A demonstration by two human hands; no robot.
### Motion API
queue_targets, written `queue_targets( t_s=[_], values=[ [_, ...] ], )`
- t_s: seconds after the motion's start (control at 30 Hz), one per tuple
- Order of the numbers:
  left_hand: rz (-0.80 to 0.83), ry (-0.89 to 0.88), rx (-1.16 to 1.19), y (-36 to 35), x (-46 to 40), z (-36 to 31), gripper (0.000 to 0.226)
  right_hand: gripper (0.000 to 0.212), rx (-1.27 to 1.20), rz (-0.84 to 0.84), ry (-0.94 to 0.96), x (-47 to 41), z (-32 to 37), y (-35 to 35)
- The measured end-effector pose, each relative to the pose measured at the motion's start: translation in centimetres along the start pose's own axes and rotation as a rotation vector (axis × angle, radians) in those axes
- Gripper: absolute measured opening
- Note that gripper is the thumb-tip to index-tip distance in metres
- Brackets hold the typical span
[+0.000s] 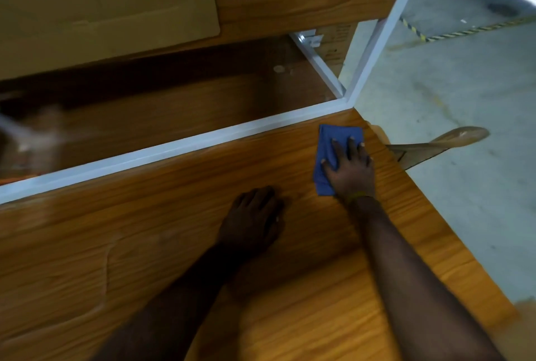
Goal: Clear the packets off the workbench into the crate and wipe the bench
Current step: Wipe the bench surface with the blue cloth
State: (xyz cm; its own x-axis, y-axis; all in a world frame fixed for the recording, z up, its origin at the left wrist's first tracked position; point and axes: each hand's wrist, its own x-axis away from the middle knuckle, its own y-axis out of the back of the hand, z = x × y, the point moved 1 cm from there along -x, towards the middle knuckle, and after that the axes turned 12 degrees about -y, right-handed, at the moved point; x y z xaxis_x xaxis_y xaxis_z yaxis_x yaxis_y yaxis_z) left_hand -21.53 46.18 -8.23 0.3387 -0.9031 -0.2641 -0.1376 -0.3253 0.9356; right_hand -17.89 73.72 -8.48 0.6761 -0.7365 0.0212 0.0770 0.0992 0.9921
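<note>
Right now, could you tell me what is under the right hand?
A folded blue cloth lies under the right hand, pressed flat on the wooden workbench. The hand covers the cloth's near right part.

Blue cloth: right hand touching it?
Touching. Head view shows the right hand pressed flat on the blue cloth, fingers spread over it on the workbench.

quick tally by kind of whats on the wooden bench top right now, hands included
Blue folded cloth: 1, near the far right corner of the wood-grain workbench
Hands: 2, the right hand pressing flat on the cloth, the left hand resting on bare wood
Packets: 0 in view on the top
Total: 3
</note>
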Motion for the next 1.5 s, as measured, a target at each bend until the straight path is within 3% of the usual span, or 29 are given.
queue_targets(
  t_s=[0.13,0.23,0.4,0.53,0.6,0.67,0.77,0.83,0.9,0.97,1.03,1.1,1.23,1.37,1.43,1.5],
  values=[
    [0.033,0.014,0.009,-0.1,-0.3,0.4,0.042,0.066,0.029,0.035,0.187,2.9,3.6,-0.4],
    [0.015,0.012,0.032,0.1,-0.2,0.4,0.043,0.066,0.035,0.045,0.286,4.3,1.3,-0.3],
    [0.014,0.012,0.059,0.4,-0.3,0.3,0.048,0.068,0.023,0.03,-0.052,-3.5,-2.8,0.2],
    [0.006,-0.006,0.075,0.4,-0.2,0.4,0.047,0.071,-0.059,0.125,-0.189,-7.1,1.9,0.3],
    [-0.004,-0.005,0.079,0.4,-0.2,0.5,0.046,0.07,-0.048,0.141,-0.103,-5.9,4.7,0.4],
    [0.009,0.005,0.069,0.4,-0.1,0.6,0.046,0.066,-0.027,0.1,0.098,-3.4,5.7,0.2],
    [-0.03,-0.015,0.064,0.7,-0.1,0.6,0.042,0.064,0.012,0.089,0.421,0.8,4.1,-0.3],
    [-0.055,-0.026,0.072,0.6,0.0,0.5,0.042,0.065,0.007,0.093,0.523,1.3,2.0,-0.2],
    [-0.07,-0.038,0.085,0.5,0.0,0.5,0.043,0.064,0.034,0.029,0.434,-0.3,0.0,-0.1],
    [-0.068,-0.044,0.113,0.0,0.3,0.8,0.044,0.069,0.054,-0.023,0.214,-2.1,-0.5,-0.2],
    [-0.032,-0.041,0.121,-0.3,1.1,1.0,0.045,0.07,0.045,-0.021,0.003,-2.7,1.5,-0.7],
    [-0.019,-0.036,0.128,-0.2,2.6,1.0,0.041,0.07,0.03,-0.001,-0.07,-1.8,5.4,-1.2],
    [-0.119,0.029,0.134,1.7,6.3,0.1,0.029,0.068,0.058,0.046,0.281,4.2,12.4,-1.6],
    [-0.186,0.165,0.131,3.6,10.9,-1.1,0.026,0.065,0.059,0.136,0.695,10.1,11.4,-1.6],
    [-0.172,0.246,0.149,4.5,12.8,-1.7,0.031,0.064,0.048,0.126,0.728,9.5,9.5,-1.5],
    [-0.166,0.253,0.166,5.0,14.3,-2.0,0.03,0.067,0.031,0.095,0.562,7.2,9.4,-1.3]
  ],
)
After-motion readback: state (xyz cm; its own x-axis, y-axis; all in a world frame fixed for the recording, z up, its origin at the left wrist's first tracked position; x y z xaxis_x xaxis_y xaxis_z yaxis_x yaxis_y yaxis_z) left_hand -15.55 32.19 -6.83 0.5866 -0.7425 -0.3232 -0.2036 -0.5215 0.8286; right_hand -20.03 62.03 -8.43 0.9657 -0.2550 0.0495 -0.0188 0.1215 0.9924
